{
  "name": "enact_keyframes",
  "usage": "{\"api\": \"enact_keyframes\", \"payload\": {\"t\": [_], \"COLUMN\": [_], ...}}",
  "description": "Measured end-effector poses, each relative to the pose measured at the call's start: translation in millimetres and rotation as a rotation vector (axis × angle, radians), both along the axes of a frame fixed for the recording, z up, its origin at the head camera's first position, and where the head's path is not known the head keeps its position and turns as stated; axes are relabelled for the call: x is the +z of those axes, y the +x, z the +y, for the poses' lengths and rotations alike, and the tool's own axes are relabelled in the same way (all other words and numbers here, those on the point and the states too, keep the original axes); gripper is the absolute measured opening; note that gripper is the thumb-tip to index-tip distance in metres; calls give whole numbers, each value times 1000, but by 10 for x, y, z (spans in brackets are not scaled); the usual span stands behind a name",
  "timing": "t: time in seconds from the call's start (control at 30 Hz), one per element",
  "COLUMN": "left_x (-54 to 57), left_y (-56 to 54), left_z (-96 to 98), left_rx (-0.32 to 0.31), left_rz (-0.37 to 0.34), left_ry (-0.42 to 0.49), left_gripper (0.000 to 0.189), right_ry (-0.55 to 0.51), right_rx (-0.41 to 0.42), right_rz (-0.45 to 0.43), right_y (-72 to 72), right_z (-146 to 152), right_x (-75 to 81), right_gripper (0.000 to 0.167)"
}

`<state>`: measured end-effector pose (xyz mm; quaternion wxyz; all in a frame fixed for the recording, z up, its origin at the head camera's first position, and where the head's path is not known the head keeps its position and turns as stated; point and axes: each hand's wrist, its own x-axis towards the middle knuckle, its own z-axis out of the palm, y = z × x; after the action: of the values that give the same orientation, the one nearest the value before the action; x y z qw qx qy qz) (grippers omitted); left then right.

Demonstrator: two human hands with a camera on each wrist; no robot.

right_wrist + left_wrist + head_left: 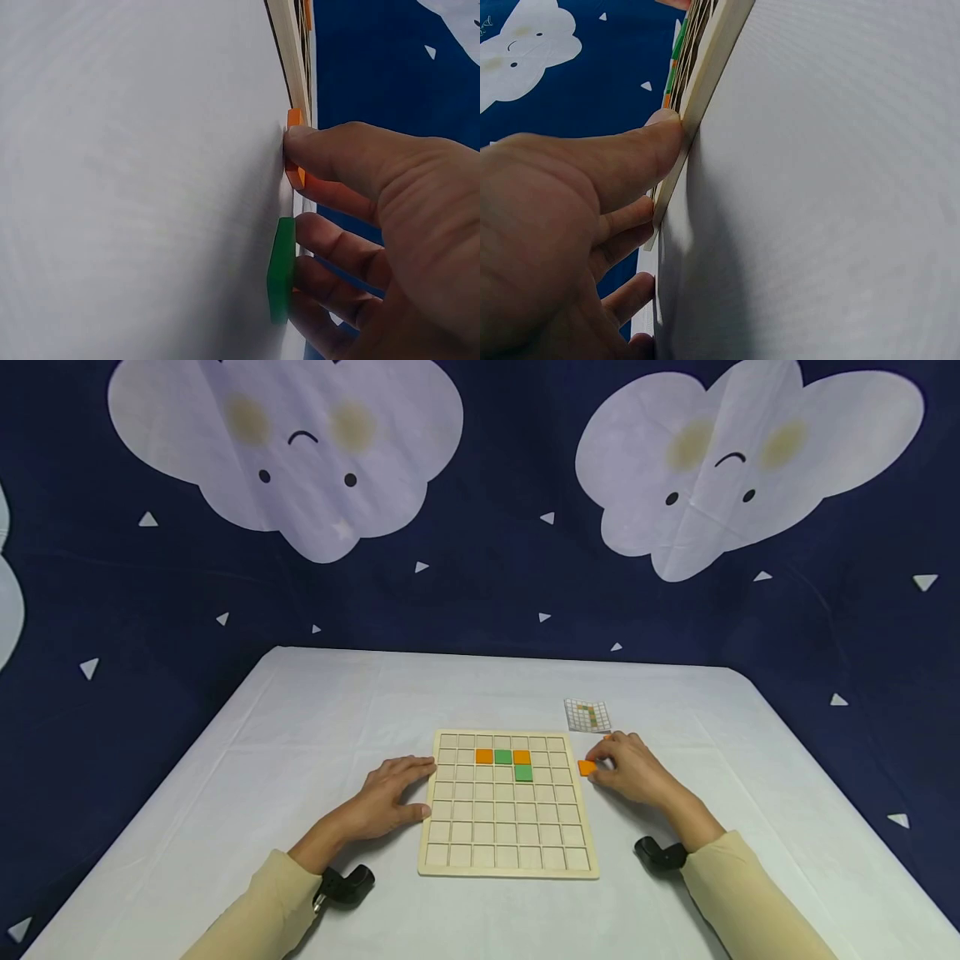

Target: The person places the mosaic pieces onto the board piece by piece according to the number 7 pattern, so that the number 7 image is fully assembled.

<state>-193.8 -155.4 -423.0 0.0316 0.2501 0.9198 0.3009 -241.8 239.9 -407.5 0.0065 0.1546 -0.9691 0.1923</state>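
A navy cloud-print backdrop [480,585] stands behind a white-covered desk [330,710] bearing a pale wooden grid board [506,814], its left edge touched by the outstretched fingers and thumb of the person's left hand [382,797]. Near a printed grid card [588,716], the right hand [633,768] pinches an orange tile [587,767] just beside the board's right edge. Two orange squares [484,757] and two green squares [503,757] occupy cells, while a loose green tile [281,270] sits by the right hand's other fingers.

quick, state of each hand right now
Left hand: open, touching the wooden board at its left edge.
Right hand: pinching an orange tile.
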Motion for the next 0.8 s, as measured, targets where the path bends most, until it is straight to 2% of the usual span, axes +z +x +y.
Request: {"api": "enact_keyframes", "payload": {"t": [0.5,0.8], "left_x": [2,-4], "left_y": [1,2], "left_z": [1,4], "left_rx": [-3,5], "left_rz": [0,-11], "left_ry": [3,3], "left_gripper": [62,62], "right_ry": [-25,-43], "right_rx": [7,-13], "right_rz": [32,18], "right_y": [10,31], "right_z": [3,17], "right_x": [-10,17], "right_gripper": [20,22]}}
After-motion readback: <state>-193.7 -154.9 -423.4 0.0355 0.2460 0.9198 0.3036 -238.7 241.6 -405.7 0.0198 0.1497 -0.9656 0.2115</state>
